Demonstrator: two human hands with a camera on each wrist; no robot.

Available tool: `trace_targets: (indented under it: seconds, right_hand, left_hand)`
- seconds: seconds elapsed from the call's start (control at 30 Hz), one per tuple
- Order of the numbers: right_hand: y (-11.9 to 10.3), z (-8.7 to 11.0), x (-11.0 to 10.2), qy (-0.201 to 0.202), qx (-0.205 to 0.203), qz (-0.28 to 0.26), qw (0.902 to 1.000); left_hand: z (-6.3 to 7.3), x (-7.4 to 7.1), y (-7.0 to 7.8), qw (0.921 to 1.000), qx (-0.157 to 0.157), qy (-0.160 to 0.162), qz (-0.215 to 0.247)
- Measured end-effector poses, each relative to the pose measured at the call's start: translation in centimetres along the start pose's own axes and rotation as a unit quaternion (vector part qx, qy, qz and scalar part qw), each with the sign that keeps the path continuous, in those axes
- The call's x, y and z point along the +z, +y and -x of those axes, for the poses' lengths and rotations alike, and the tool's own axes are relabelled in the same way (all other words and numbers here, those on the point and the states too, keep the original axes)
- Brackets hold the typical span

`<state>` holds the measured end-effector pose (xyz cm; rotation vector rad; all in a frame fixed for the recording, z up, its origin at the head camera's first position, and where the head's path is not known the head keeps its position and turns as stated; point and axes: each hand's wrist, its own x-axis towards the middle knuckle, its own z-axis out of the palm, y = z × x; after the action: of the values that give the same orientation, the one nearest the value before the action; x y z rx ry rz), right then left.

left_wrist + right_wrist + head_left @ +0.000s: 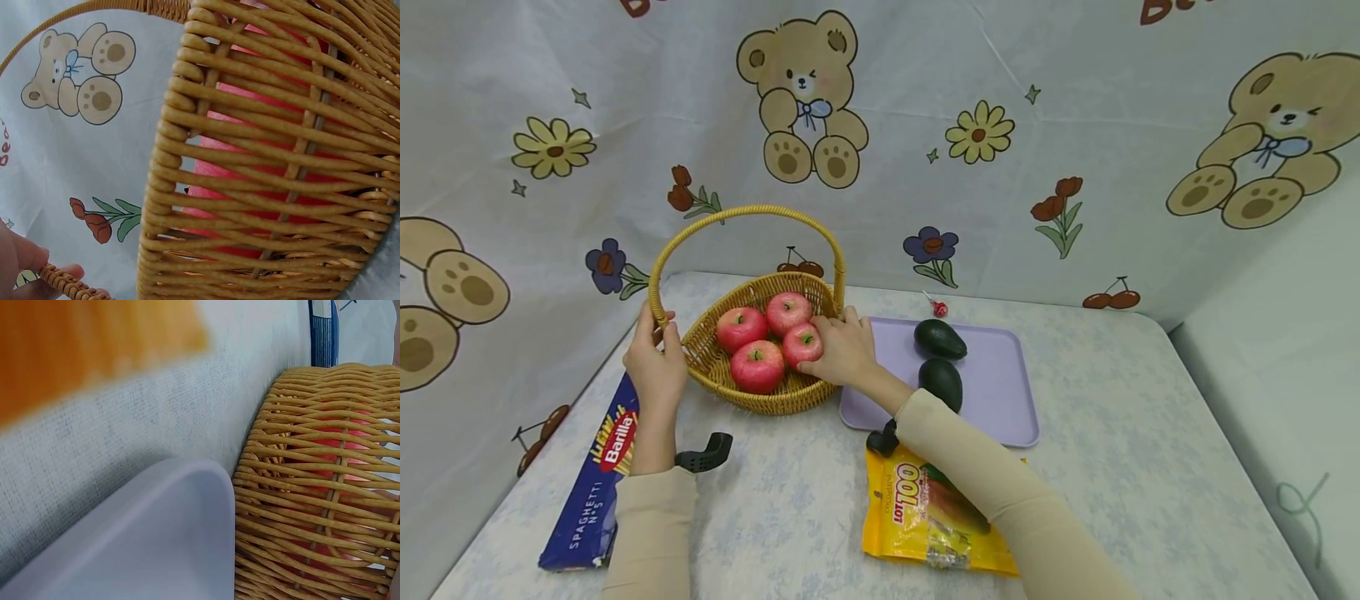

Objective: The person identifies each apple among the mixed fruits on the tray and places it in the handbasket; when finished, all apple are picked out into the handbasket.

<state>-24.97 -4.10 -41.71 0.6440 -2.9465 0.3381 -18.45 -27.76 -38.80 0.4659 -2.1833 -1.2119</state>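
Observation:
A yellow-brown wicker basket point(771, 405) with a tall arched handle point(752, 210) stands at the back left of the table, several red apples point(757, 367) inside. My left hand point(657, 362) holds the handle low on its left side; in the left wrist view the thumb and fingers pinch the wrapped handle point(67, 284). Over the basket's right rim reaches my right hand point(842, 348), its thumb and fingers around the rightmost apple point(801, 345), which sits among the others. Through the weave point(325, 456) in the right wrist view, red apple skin shows.
Right of the basket lies a lilac tray point(1000, 392) bearing two avocados point(940, 339). A red lollipop point(939, 308) is behind it. The yellow mango-picture packet point(925, 517) lies in front, partly under my right forearm. A blue spaghetti box point(587, 492) lies left, beside my left forearm.

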Motion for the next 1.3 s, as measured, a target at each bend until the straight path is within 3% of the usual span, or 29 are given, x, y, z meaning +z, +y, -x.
trace_targets:
  seconds: [0.63,0.87,1.13,1.2,1.3]
  right_hand:
    - [-0.4,-0.2,-0.4,-0.055,0.001,0.059,0.9967]
    - [0.1,-0.1,-0.9,-0.074,-0.029,0.067,0.9946]
    - [0.9,1.2,-3.6,-0.082,-0.068,-0.026,0.9940]
    - [1.2,1.8,-4.6,-0.079,-0.072,-0.052,0.9929]
    - [1.8,3.1,-6.3,-0.074,-0.072,-0.091,0.9905]
  left_hand:
    - [0.0,0.1,0.2,0.9999,-0.010,-0.010,0.005]
    - [0.1,-0.2,0.4,0.9994,-0.017,-0.028,-0.011]
    - [0.3,-1.4,1.6,0.9920,-0.025,-0.084,-0.090]
    - [0.5,-1.9,2.0,0.9911,-0.016,-0.074,-0.110]
    - [1.1,-2.5,3.0,0.9906,0.015,-0.027,-0.133]
